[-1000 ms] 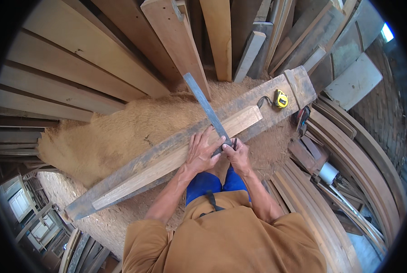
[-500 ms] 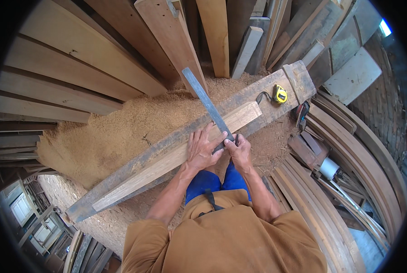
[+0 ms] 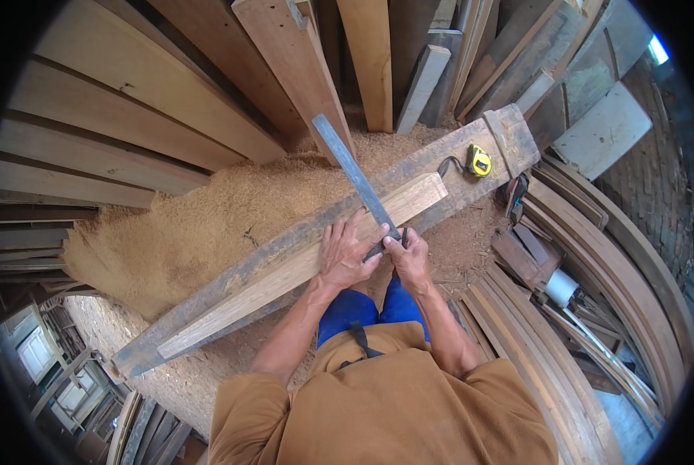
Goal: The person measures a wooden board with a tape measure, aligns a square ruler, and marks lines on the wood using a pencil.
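Head view: steel square [image 3: 354,177] slants up-left across plank [image 3: 300,263].

Yellow tape measure [image 3: 479,161] lying on a weathered grey beam [image 3: 509,132], heap of sawdust [image 3: 199,232] on the ground to the left, long planks [image 3: 153,101] leaning all around, curved wooden strips [image 3: 595,310] stacked at right, brick wall [image 3: 657,163] far right
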Available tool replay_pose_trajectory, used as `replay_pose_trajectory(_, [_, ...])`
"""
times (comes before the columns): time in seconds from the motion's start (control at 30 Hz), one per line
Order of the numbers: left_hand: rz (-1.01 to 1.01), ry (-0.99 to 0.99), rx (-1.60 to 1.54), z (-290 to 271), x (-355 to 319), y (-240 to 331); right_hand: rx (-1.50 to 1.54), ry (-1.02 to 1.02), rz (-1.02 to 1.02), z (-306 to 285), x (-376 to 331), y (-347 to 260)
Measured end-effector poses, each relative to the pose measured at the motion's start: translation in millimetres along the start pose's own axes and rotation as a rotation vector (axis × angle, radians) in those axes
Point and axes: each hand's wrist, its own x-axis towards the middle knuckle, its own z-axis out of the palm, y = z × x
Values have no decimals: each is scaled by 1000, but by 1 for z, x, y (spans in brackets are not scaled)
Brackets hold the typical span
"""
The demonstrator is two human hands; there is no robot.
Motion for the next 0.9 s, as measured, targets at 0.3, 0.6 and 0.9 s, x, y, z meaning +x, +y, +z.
replay_pose_trajectory(0.3, [10, 14, -1, -1, 1, 1, 29, 11, -47, 2, 0, -2])
replay_pose_trajectory(0.6, [23, 19, 1, 0, 1, 2, -523, 203, -369, -22, -5, -25])
replay_pose_trajectory(0.9, [40, 32, 7, 1, 1, 2, -527, 189, -551, -36, -30, -93])
